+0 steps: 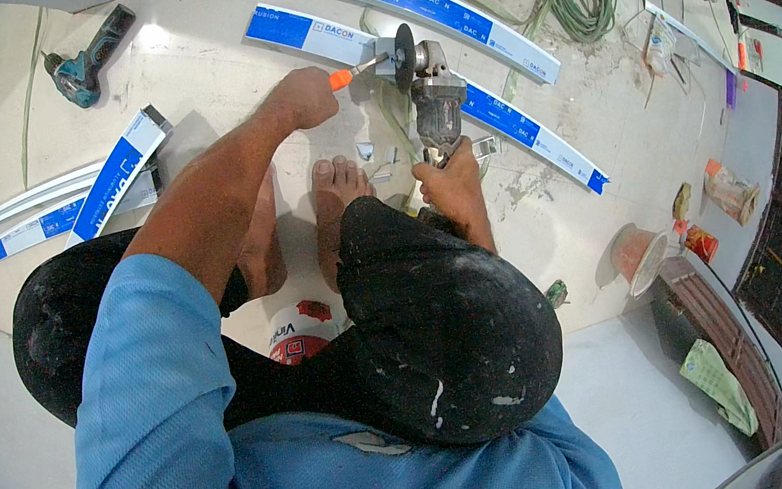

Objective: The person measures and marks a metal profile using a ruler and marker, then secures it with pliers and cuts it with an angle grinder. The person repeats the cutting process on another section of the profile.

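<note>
My right hand grips the rear of a grey angle grinder, whose thin dark disc stands on edge. My left hand is closed round an orange-handled tool; its slim metal end reaches close to the disc, and I cannot tell its exact kind. Beneath the grinder lies a long metal profile covered in blue and white film. A second, similar profile lies just beyond it. Whether the disc touches the near profile is hard to see.
A teal cordless drill lies far left, above more film-covered profiles. Small offcuts lie beside my bare foot. A white bucket stands between my legs. Coiled green cable and a pinkish bucket are right.
</note>
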The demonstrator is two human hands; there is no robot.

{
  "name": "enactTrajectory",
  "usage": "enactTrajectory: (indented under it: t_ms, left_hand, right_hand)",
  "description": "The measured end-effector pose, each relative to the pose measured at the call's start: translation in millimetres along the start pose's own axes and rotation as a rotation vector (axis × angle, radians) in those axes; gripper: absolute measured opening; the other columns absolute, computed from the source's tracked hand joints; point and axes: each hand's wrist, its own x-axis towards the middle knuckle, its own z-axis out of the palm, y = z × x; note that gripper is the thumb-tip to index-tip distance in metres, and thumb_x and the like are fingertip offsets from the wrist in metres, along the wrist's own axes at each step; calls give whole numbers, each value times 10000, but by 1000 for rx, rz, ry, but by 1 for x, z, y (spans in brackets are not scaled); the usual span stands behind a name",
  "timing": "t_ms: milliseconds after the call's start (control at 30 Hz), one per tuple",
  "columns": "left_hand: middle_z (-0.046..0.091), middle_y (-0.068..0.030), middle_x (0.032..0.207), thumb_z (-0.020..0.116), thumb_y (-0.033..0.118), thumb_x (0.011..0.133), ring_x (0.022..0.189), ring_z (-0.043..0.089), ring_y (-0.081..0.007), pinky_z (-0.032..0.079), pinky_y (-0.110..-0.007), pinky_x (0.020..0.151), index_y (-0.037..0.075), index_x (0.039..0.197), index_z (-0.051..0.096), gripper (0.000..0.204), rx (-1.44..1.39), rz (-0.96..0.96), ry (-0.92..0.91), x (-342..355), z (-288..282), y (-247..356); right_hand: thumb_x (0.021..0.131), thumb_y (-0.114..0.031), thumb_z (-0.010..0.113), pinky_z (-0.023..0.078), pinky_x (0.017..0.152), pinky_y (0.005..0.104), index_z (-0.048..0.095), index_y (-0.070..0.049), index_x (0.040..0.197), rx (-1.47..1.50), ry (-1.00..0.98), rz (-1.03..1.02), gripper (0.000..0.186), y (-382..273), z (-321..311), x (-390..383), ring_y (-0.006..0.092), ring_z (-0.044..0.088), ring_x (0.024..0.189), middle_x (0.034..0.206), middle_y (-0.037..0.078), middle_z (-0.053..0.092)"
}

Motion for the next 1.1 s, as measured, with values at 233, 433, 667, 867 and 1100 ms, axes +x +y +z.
enactTrajectory:
  t_ms: [233,433,667,867,1100]
  left_hand:
    - [765,-321,1039,645,227,903,1009,752,-494,593,-568,961,-44,1008,756,311,22,22,32,8,-2,-1]
    - [765,-317,1031,630,217,909,1017,752,-487,591,-566,961,-36,1014,753,301,-30,-7,24,10,4,-3]
    - [768,-296,1022,631,223,913,995,747,-482,589,-572,943,-19,1010,751,287,10,30,25,13,6,-5]
    - [760,-266,1023,643,177,941,985,738,-472,589,-577,915,-20,1112,700,268,22,73,142,8,15,-10]
    - [706,-209,1133,750,153,932,1090,699,-415,562,-574,902,19,1298,607,415,255,94,439,-15,1,12]
  right_hand:
    - [785,-149,815,606,567,417,474,105,1216,8,6,-55,605,6,0,19,280,736,646,873,223,719]
    - [784,-136,808,601,556,407,482,115,1199,8,1,-74,584,-6,-2,19,268,730,642,897,222,712]
    - [784,-127,799,589,523,398,497,101,1216,33,3,-55,574,-7,-4,10,257,712,628,895,196,702]
    - [786,-98,833,573,530,369,500,63,1280,177,-35,-37,617,-8,-18,-6,209,683,608,890,148,695]
    - [803,-28,823,543,530,356,514,27,1345,245,-32,-11,626,-7,-44,-30,177,652,617,857,103,672]
